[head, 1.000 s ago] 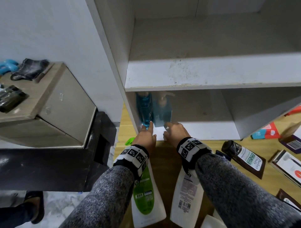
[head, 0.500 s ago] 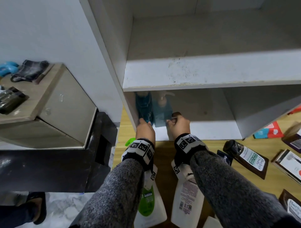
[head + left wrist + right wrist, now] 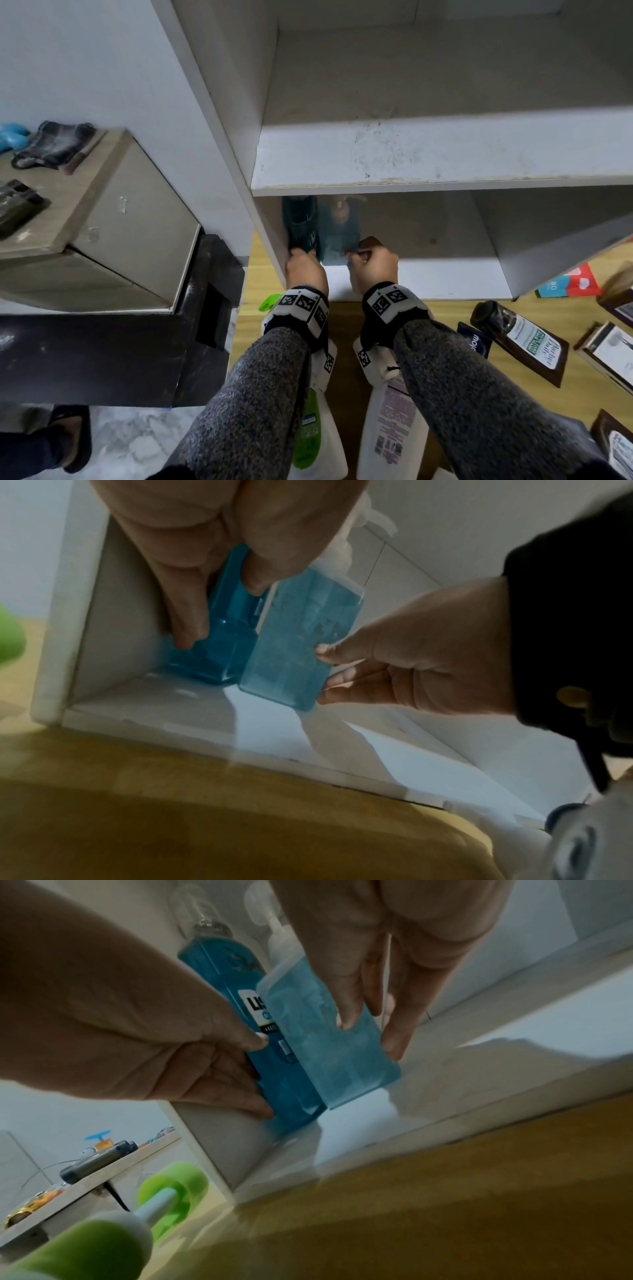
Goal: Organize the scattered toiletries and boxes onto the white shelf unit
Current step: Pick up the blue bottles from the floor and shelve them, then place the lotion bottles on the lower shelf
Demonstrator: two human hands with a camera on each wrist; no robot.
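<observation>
Two blue bottles stand upright side by side in the lower left corner of the white shelf unit (image 3: 411, 154). My left hand (image 3: 303, 253) (image 3: 219, 610) (image 3: 260, 1074) grips the dark blue mouthwash bottle (image 3: 299, 222) (image 3: 222, 647) (image 3: 219, 958), which is against the side wall. My right hand (image 3: 363, 255) (image 3: 323, 669) (image 3: 368, 1034) pinches the pale blue pump bottle (image 3: 339, 233) (image 3: 294, 642) (image 3: 325, 1056) by its front and right side. The bottles touch each other. The shelf above them is bare.
On the wooden surface under my arms lie a green-labelled white bottle (image 3: 310, 435) and a purple-labelled white bottle (image 3: 390, 421). A dark brown bottle (image 3: 513, 339), a red and teal box (image 3: 568, 284) and more boxes (image 3: 609, 349) lie at right. A cabinet (image 3: 102, 222) stands left.
Both hands have reached further into the lower compartment. Their fingers went from stretched out at the bottles' bases to curled round the two bottles, which now stand slightly deeper.
</observation>
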